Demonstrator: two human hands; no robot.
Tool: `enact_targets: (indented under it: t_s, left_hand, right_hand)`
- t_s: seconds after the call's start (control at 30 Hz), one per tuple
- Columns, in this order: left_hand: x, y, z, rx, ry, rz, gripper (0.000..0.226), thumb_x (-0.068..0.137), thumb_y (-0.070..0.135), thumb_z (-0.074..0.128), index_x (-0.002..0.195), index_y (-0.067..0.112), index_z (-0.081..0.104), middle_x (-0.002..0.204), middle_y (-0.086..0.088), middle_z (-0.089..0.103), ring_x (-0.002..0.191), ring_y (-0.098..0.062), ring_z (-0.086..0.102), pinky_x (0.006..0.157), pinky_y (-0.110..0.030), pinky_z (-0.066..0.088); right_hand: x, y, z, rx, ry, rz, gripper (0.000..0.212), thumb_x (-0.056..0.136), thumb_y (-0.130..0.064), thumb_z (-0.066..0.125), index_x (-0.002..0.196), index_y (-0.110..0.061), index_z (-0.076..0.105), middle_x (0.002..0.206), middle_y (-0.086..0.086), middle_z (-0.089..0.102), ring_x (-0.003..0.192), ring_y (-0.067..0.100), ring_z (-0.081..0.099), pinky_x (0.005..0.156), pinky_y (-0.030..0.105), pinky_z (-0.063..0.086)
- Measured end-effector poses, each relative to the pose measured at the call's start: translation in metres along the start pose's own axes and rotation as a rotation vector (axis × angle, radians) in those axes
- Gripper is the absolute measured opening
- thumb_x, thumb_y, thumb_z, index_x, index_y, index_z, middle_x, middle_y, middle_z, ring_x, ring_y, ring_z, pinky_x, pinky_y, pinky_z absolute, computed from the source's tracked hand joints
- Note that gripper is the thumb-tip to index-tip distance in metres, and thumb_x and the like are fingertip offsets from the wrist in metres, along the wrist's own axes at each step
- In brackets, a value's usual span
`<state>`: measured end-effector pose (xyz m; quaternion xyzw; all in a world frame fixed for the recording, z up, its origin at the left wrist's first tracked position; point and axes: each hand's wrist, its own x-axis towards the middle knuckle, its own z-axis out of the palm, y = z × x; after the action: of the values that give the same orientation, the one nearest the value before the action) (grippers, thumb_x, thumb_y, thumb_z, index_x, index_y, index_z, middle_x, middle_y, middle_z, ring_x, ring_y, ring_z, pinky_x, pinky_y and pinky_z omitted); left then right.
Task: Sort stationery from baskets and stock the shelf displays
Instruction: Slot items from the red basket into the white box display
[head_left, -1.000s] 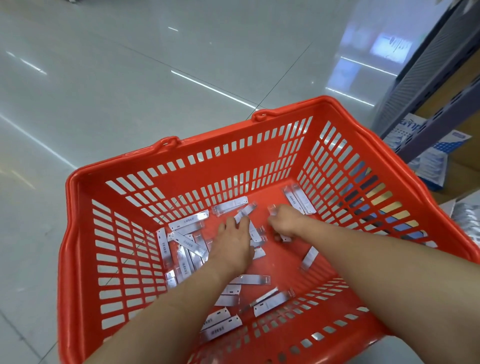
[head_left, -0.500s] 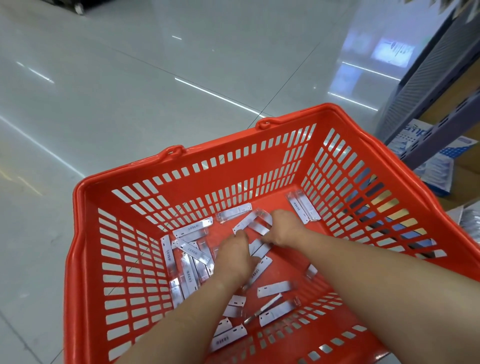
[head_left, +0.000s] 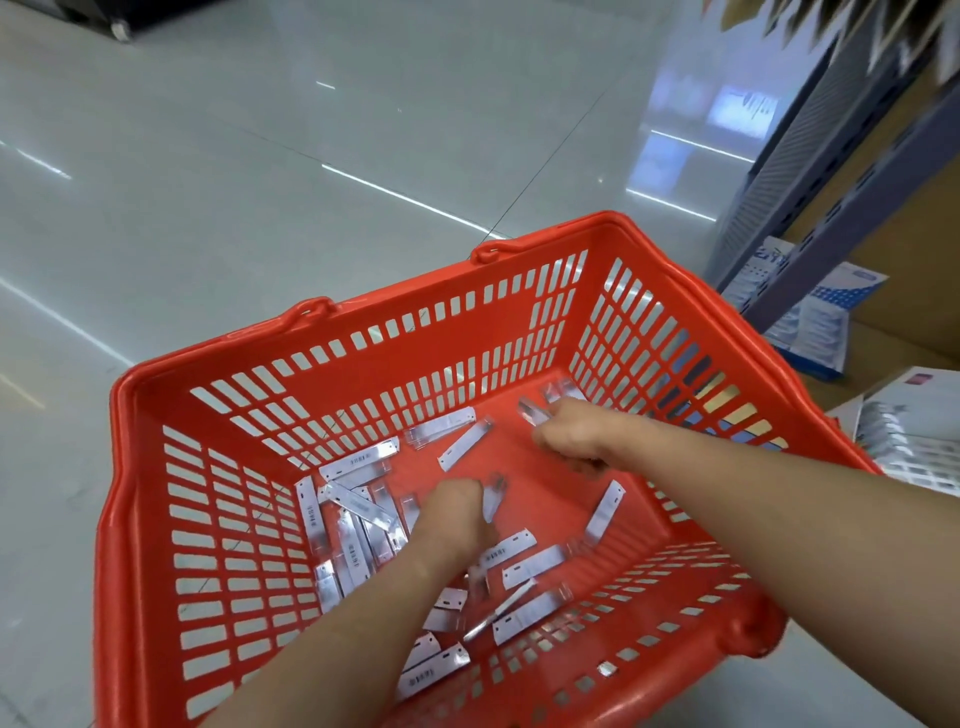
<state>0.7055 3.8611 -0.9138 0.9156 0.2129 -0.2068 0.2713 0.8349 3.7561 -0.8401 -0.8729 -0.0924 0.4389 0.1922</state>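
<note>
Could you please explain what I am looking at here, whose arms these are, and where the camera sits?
The camera is worn on a person's head and looks down at their own bare arms. Both reach into a red basket standing on a shiny floor. Small clear packets lie scattered on its bottom. The right hand is closed on a few packets near the far corner. The left hand is closed on a packet in the middle. A shelf with boxed stock stands at the right.

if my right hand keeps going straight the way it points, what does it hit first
Probably the small packets just past the right hand, by the far right corner of the red basket; then its slotted wall. Depth is unclear.
</note>
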Motion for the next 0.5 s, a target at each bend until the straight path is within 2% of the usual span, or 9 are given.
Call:
enact_targets:
  t_s: [0.07,0.13,0.17,0.23,0.33,0.4,0.5]
  left_hand:
    - [-0.002,0.0,-0.006,-0.098,-0.031,-0.07,0.018,0.078,0.026,0.072,0.088,0.012,0.066,0.084,-0.002,0.066,0.072,-0.016,0.057,0.057,-0.021,0.039]
    - [-0.002,0.001,-0.015,-0.342,-0.016,-0.15,0.014,0.078,0.025,0.071,0.074,0.012,0.067,0.068,-0.001,0.065,0.059,-0.013,0.057,0.048,-0.021,0.04]
    - [-0.003,0.006,-0.021,-0.528,-0.015,-0.188,0.014,0.079,0.022,0.072,0.073,0.009,0.069,0.068,-0.004,0.067,0.057,-0.014,0.059,0.05,-0.022,0.045]
    - [-0.005,0.019,-0.038,-0.882,0.011,-0.217,0.014,0.083,0.017,0.072,0.076,0.005,0.071,0.072,-0.011,0.071,0.061,-0.02,0.063,0.06,-0.033,0.052]
    - [-0.014,0.044,-0.065,-1.185,0.126,-0.166,0.015,0.085,0.011,0.07,0.071,0.005,0.069,0.067,-0.011,0.068,0.063,-0.023,0.062,0.061,-0.032,0.047]
    - [-0.02,0.057,-0.076,-1.27,0.191,-0.121,0.015,0.082,0.015,0.074,0.07,0.007,0.071,0.072,-0.017,0.069,0.067,-0.027,0.063,0.065,-0.038,0.048]
    - [-0.035,0.073,-0.089,-1.299,0.272,-0.063,0.02,0.083,0.023,0.075,0.067,0.012,0.072,0.072,-0.014,0.071,0.066,-0.027,0.063,0.067,-0.041,0.049]
  right_hand:
    - [-0.005,0.006,-0.003,0.026,-0.023,-0.018,0.016,0.093,-0.022,0.054,0.089,-0.007,0.05,0.066,0.01,0.048,0.045,0.018,0.041,0.041,0.02,0.029]
    - [-0.01,0.008,-0.005,0.07,-0.036,-0.04,0.027,0.094,-0.032,0.06,0.099,-0.006,0.052,0.07,0.01,0.049,0.048,0.017,0.041,0.041,0.022,0.028]
    - [-0.015,0.007,-0.006,0.105,-0.033,-0.052,0.032,0.094,-0.037,0.059,0.103,-0.007,0.054,0.072,0.009,0.05,0.048,0.016,0.041,0.041,0.021,0.028]
    - [-0.029,0.004,-0.006,0.243,-0.072,-0.059,0.037,0.095,-0.044,0.055,0.107,-0.009,0.059,0.068,0.004,0.051,0.045,0.012,0.036,0.039,0.019,0.025]
    - [-0.057,-0.001,-0.007,0.409,-0.232,-0.119,0.043,0.091,-0.053,0.057,0.097,-0.011,0.064,0.068,0.001,0.065,0.042,0.007,0.03,0.039,0.018,0.021]
    - [-0.075,-0.002,-0.012,0.452,-0.286,-0.209,0.032,0.088,-0.046,0.066,0.088,-0.013,0.064,0.079,0.005,0.07,0.043,0.006,0.029,0.038,0.018,0.02]
    - [-0.097,-0.002,-0.032,0.465,-0.283,-0.303,0.017,0.086,-0.025,0.072,0.082,-0.011,0.063,0.076,0.007,0.068,0.04,0.005,0.03,0.037,0.017,0.021]
